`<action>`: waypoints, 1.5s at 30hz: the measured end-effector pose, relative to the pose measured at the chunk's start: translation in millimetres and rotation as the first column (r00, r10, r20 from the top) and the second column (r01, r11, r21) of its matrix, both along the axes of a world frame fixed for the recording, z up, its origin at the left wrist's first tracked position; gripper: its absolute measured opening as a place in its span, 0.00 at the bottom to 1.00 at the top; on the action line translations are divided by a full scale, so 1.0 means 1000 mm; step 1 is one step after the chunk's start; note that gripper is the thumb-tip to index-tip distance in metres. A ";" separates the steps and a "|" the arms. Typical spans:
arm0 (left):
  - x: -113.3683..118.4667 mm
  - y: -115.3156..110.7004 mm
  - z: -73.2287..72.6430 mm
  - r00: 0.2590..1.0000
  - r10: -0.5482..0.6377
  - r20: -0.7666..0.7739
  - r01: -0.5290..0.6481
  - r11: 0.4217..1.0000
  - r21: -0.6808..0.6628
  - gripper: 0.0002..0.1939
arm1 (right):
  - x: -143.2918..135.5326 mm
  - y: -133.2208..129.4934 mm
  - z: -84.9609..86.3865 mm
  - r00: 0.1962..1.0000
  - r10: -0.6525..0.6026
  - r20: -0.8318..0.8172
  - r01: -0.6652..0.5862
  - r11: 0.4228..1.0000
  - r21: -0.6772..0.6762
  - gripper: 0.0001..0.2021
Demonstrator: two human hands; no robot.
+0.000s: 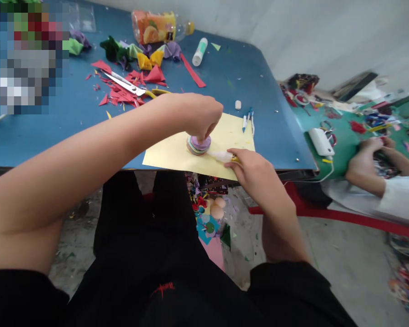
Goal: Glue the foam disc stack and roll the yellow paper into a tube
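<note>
Head view: left hand, fingers bunched, touches a layered disc stack; right hand grips a white-nozzled bottle; layers stacked, gluing seemingly unfinished.

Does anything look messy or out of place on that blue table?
Yes: the orange-labelled bottle lies on its side instead of standing, red paper scraps are strewn around the scissors, and the yellow sheet juts past the near edge of the blue table.

Orange-labelled plastic bottle on side, yellow cap rightward.
</note>
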State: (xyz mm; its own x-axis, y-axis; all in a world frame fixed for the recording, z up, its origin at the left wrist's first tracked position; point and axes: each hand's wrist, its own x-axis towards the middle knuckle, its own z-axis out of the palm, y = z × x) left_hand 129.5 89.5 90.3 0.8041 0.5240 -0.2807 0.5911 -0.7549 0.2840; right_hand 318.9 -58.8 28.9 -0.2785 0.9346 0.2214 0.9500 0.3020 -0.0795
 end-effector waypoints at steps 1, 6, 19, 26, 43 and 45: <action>0.001 -0.003 0.002 1.000 0.008 -0.011 -0.008 1.000 0.015 0.19 | 0.000 0.003 0.001 0.998 0.002 0.060 -0.001 1.000 -0.022 0.13; 0.003 -0.012 0.007 0.999 0.001 -0.032 0.002 0.996 0.094 0.16 | 0.007 0.017 0.007 0.963 0.072 0.258 -0.054 0.996 -0.078 0.10; 0.003 -0.005 0.002 0.997 -0.077 0.011 0.076 0.994 0.083 0.24 | 0.006 0.032 0.018 0.936 0.016 0.351 -0.019 1.000 0.006 0.09; 0.004 -0.021 0.013 0.997 0.015 -0.081 -0.004 0.990 0.138 0.16 | -0.001 0.031 0.027 0.902 -0.024 0.431 0.065 0.995 -0.080 0.10; 0.007 -0.012 0.001 0.996 0.028 -0.084 -0.014 0.988 0.155 0.20 | 0.001 0.038 0.030 0.908 -0.064 0.413 0.159 0.967 -0.200 0.15; 0.007 -0.013 0.002 0.995 0.030 -0.090 -0.017 0.989 0.148 0.21 | 0.006 0.042 0.030 0.935 -0.017 0.353 0.100 0.971 -0.219 0.15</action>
State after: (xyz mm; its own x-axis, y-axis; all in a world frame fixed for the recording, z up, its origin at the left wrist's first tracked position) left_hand 136.5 76.5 92.3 0.7656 0.5833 -0.2713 0.6275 -0.7701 0.1151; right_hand 325.3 -16.5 58.6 -0.2424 0.9649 -0.1013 0.9457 0.2583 0.1973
